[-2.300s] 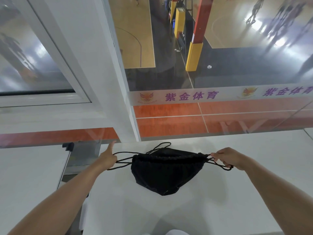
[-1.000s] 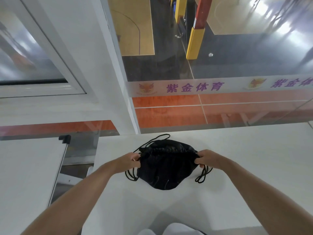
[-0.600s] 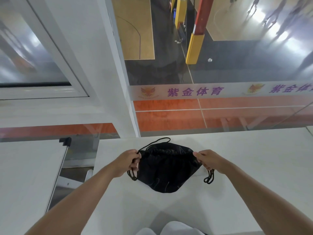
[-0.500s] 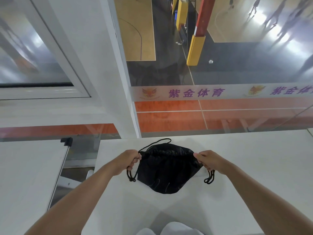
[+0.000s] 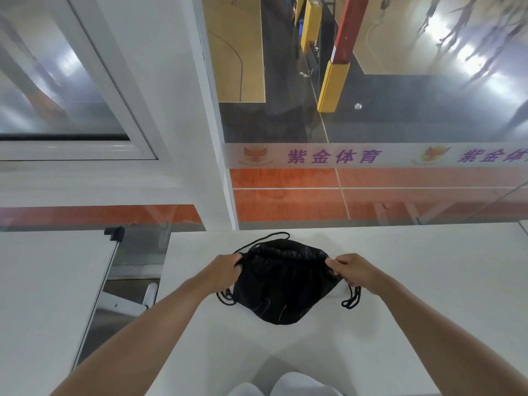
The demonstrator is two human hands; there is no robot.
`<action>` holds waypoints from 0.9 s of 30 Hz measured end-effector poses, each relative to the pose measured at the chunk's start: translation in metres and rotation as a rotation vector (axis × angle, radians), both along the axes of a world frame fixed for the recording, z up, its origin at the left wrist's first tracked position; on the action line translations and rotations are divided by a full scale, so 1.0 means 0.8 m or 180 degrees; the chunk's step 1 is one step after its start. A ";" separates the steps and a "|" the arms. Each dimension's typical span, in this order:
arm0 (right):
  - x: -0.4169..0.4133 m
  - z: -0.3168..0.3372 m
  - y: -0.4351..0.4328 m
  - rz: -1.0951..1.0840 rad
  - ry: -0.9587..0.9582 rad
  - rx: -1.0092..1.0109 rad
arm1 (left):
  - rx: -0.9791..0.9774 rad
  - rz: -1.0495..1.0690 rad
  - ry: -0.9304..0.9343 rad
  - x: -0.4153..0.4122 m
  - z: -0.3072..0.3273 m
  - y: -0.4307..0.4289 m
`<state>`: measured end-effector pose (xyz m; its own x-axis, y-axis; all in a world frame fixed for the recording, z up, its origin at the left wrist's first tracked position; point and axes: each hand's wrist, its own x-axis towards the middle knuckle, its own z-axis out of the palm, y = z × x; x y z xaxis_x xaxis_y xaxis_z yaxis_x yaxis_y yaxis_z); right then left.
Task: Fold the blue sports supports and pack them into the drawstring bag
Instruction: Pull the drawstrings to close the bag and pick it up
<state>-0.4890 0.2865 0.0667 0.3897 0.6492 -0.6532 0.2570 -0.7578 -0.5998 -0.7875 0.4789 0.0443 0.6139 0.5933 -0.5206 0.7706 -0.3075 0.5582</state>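
Observation:
A black drawstring bag lies on the white table, its gathered mouth turned away from me and drawn shut. My left hand pinches the left corner of the mouth. My right hand pinches the right corner. Black cords hang in loops below each hand, and one loop lies on the table behind the bag. No blue sports supports are visible; the bag bulges slightly, and its contents are hidden.
A second white table stands to the left across a narrow gap. A glass wall with a printed strip rises right behind the table's far edge. A white window frame is at the left.
Earlier both hands held the cords stretched wide apart. They have moved inward to the bag's mouth corners, and the cords now hang slack. In the last half second little has moved.

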 end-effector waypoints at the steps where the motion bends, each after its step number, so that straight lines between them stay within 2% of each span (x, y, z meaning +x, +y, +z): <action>1: 0.003 0.001 -0.001 0.0026 -0.0078 0.0012 | -0.0023 0.0102 -0.0022 0.000 0.002 0.004; 6: 0.013 0.006 -0.003 0.0091 -0.0283 0.0053 | -0.0024 0.0398 -0.0149 -0.009 0.018 0.025; 10: 0.025 0.007 -0.010 -0.0129 -0.0168 0.0185 | -0.0143 0.0597 -0.0342 -0.029 0.023 0.052; 18: 0.054 -0.014 -0.058 -0.0390 -0.0171 0.0045 | -0.0076 0.1014 -0.0119 -0.102 0.002 0.086; 20: 0.048 -0.016 -0.061 -0.0339 0.0003 -0.0117 | -0.0399 0.0917 -0.0065 -0.100 -0.006 0.076; 24: 0.017 -0.012 -0.035 0.0101 0.0451 -0.0687 | -0.1476 0.0640 -0.0132 -0.055 -0.002 0.041; 27: -0.013 -0.011 -0.003 0.0345 0.0577 -0.0652 | -0.1854 0.0344 -0.0162 -0.011 0.004 0.013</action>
